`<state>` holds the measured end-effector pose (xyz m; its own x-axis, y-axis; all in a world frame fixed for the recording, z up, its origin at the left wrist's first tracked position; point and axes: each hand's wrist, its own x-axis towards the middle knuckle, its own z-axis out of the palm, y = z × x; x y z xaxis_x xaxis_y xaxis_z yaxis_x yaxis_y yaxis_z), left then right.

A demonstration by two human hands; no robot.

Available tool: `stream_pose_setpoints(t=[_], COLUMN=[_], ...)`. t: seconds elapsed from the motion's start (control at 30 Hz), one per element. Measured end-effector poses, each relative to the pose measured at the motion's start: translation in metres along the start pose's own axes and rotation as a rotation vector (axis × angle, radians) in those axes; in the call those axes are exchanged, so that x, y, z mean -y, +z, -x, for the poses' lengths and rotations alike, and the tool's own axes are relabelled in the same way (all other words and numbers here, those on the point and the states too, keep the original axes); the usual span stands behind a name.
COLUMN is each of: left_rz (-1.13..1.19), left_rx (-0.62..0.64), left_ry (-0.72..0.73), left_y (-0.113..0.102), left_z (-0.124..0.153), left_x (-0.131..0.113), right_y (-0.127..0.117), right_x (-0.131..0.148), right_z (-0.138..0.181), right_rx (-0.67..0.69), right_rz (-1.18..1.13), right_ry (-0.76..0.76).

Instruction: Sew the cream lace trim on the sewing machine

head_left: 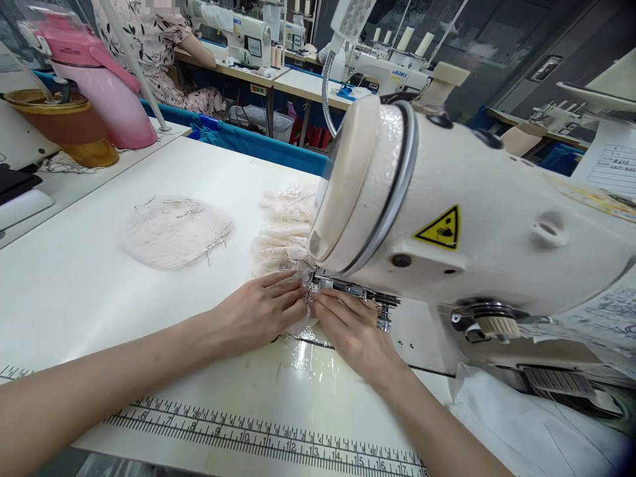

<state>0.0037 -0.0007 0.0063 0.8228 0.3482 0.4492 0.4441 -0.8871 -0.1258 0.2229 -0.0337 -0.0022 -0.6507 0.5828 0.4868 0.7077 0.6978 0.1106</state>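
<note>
Ruffled cream lace fabric [282, 235] lies bunched to the left of the sewing machine head [368, 192] and runs under the needle area. My left hand [265, 305] is on the lace just left of the presser foot [314, 277], its fingers together and bent a little onto the cloth. From the right, my right hand [350, 328] holds the near part of the lace, fingers pressed together and partly below the machine head. The fingertips of both hands nearly meet in front of the needle. How the cloth sits between the fingers is mostly hidden.
A round sheer cream piece [176, 232] with loose threads lies on the white table [238, 179]. A printed ruler [268, 434] follows the near edge. White cloth [531, 424] lies at right. A pink bottle [94, 79] and amber cup [64, 126] stand back left. Another person [144, 46] sits beyond.
</note>
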Motion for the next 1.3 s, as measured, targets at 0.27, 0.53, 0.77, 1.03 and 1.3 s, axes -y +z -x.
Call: stream_pose_setpoints(t=[0.27,0.53,0.77,1.03,1.3], left_rz=[0.071,0.139,0.005,0.054,0.052], left_rx=[0.071,0.09,-0.049,-0.142,-0.149], left_ry=[-0.059,0.142,0.27,0.3,0.297], left_y=[-0.001,-0.013,-0.018,-0.019,-0.019], left_z=[0.0,0.001,-0.003,-0.007,-0.006], left_x=[0.004,0.027,0.019,0.007,0.008], right_y=[0.002,-0.004,-0.005,-0.011,-0.011], right_x=[0.004,0.012,0.015,0.013,0.01], right_z=[-0.003,-0.013,-0.013,-0.013,-0.001], right_rx=[0.004,-0.033,-0.093,-0.12,-0.041], right_rz=[-0.02,-0.127,-0.218,-0.388,-0.323], right_ry=[-0.022,-0.045,-0.083,-0.027,0.077])
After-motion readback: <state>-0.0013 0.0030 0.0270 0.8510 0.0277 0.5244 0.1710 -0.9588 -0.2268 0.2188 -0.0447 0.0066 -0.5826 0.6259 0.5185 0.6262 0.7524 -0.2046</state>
